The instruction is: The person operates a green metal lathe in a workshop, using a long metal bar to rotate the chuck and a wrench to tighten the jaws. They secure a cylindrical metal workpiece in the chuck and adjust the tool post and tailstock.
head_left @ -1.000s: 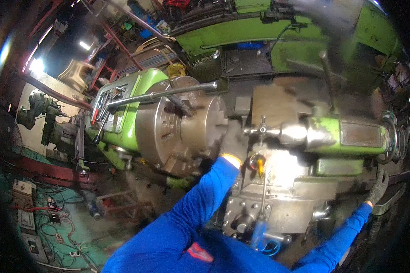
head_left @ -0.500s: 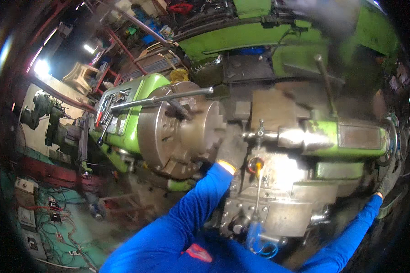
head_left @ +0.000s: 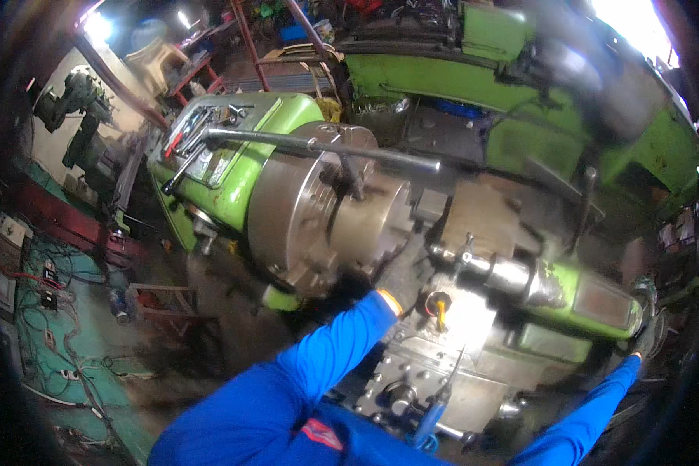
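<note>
Two gloved hands on a green lathe, landmark is the steel chuck [head_left: 318, 225]. Left hand [head_left: 402, 281], in a dark work glove with an orange cuff, sits at the lower right of the chuck's face, right against the jaw end where the round workpiece [head_left: 377, 225] sticks out; fingers look curled there but motion blur hides whether they actually clamp anything, so cannot tell. Right hand [head_left: 646, 339] is well apart from the chuck, far out past the end of the tailstock [head_left: 567, 291], by the handwheel at the picture's right rim; tiny and dim, grip state cannot tell either. Long axis that matters: chuck, workpiece and tailstock quill [head_left: 493, 268] all line up on one line running from the chuck down to the right, with the left hand at the chuck end and the right hand at the far end. Left hand is much the nearer to the chuck. A long steel bar handle [head_left: 318, 146] lies across the top of the chuck, crosswise to that axis, touched by neither hand. Carriage [head_left: 435, 373] sits below and right of the chuck, under the left forearm in a blue sleeve [head_left: 318, 365].
</note>
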`<move>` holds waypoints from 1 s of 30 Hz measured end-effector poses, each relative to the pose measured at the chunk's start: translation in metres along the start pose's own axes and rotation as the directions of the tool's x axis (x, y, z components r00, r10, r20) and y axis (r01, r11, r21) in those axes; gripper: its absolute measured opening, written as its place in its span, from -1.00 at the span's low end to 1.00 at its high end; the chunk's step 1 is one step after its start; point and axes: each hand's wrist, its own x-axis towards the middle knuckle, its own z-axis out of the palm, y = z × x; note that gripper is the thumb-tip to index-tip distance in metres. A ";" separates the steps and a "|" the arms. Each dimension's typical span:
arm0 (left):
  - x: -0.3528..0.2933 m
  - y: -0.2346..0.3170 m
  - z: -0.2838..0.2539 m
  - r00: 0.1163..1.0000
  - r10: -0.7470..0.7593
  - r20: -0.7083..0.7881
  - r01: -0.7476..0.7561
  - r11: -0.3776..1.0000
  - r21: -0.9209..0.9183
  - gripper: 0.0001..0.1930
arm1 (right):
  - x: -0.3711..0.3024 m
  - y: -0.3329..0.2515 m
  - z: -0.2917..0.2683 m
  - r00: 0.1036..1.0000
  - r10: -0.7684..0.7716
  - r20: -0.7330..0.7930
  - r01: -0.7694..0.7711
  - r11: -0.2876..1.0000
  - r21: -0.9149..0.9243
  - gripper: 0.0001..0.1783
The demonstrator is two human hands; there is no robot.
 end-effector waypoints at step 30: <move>0.023 -0.012 -0.016 0.996 0.043 -0.078 -0.040 0.998 0.043 -0.62 | -0.050 -0.024 0.033 0.983 0.180 -0.047 -0.173 0.978 0.114 -0.24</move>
